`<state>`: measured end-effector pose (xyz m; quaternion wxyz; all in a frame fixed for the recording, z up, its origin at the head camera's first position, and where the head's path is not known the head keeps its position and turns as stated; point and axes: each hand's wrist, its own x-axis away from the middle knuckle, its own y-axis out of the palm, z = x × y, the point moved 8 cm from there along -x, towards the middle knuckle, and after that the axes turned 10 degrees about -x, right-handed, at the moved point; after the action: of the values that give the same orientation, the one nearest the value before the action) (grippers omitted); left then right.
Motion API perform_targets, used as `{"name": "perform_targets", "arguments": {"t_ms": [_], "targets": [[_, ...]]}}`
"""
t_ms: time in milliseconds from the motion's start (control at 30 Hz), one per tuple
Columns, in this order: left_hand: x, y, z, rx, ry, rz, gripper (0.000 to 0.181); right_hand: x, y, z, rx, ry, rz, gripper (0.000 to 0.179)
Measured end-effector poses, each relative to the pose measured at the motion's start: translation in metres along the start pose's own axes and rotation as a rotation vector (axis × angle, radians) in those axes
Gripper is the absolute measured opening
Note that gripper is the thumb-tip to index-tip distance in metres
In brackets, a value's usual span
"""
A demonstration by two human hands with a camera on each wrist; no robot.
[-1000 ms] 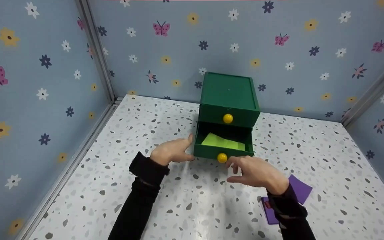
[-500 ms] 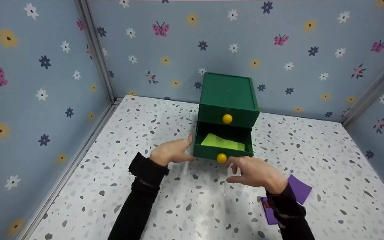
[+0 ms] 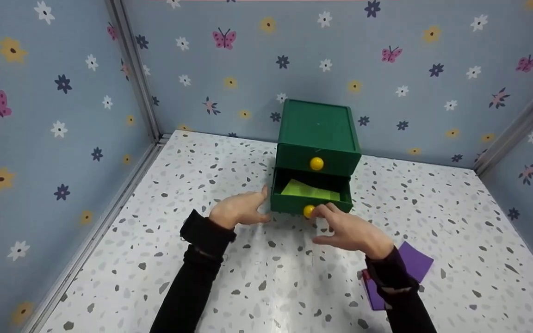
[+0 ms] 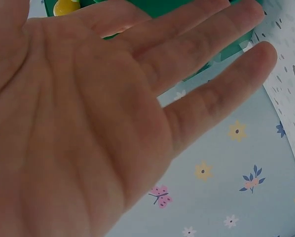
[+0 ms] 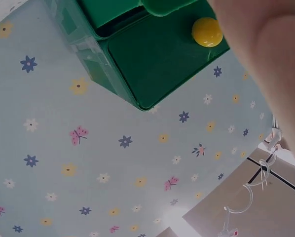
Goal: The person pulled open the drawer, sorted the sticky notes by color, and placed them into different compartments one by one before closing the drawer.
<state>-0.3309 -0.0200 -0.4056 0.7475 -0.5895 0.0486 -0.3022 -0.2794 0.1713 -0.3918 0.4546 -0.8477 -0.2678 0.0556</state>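
A green two-drawer box (image 3: 319, 125) stands against the back wall. Its lower drawer (image 3: 289, 203) is partly out, with light green paper (image 3: 310, 190) lying inside. My right hand (image 3: 350, 229) has its fingertips at that drawer's front, right beside the yellow knob (image 3: 309, 211); the thumb stays apart below. The upper drawer with its yellow knob (image 3: 316, 163) is closed. My left hand (image 3: 238, 209) is at the box's left side, fingers extended toward it. In the left wrist view, the left palm (image 4: 88, 118) shows with straight fingers and nothing held.
A purple square (image 3: 417, 262) lies on the speckled white table (image 3: 229, 296) near my right wrist. Partly under the right sleeve is another purple item (image 3: 375, 293) with a red patch. Flower-patterned walls (image 3: 201, 60) enclose the table at back and sides.
The lower drawer has slid slightly inward, toward the back wall. My right hand has moved forward with it, its fingers now overlapping the drawer front and knob. The left hand keeps its place.
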Motion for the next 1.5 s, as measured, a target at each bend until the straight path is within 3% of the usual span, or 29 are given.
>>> {"name": "perform_targets", "arguments": {"t_ms": [333,533,833,967,1167,1300,1500], "targets": [[0.0,0.0,-0.001,-0.026,-0.011,-0.008,0.086,-0.017,-0.001,0.014,0.042,-0.052,0.044,0.073],[0.0,-0.001,0.0,-0.038,-0.008,-0.006,0.085,-0.025,0.0,0.023,0.039,-0.083,0.078,0.078],[0.003,-0.002,0.001,-0.018,0.009,0.012,0.082,-0.035,0.001,0.034,0.16,-0.131,0.167,0.081],[0.003,-0.003,0.001,-0.021,0.013,0.014,0.082,-0.036,0.004,0.035,0.163,-0.08,0.145,0.078],[0.002,-0.003,0.002,-0.022,0.019,0.018,0.083,-0.043,0.02,0.046,0.168,0.026,0.034,0.084],[0.001,-0.002,0.002,-0.016,0.023,0.013,0.084,-0.048,0.029,0.049,0.193,0.027,0.004,0.078],[0.002,-0.002,0.001,-0.02,0.018,0.014,0.084,-0.05,0.03,0.047,0.198,0.017,0.021,0.069]]}}
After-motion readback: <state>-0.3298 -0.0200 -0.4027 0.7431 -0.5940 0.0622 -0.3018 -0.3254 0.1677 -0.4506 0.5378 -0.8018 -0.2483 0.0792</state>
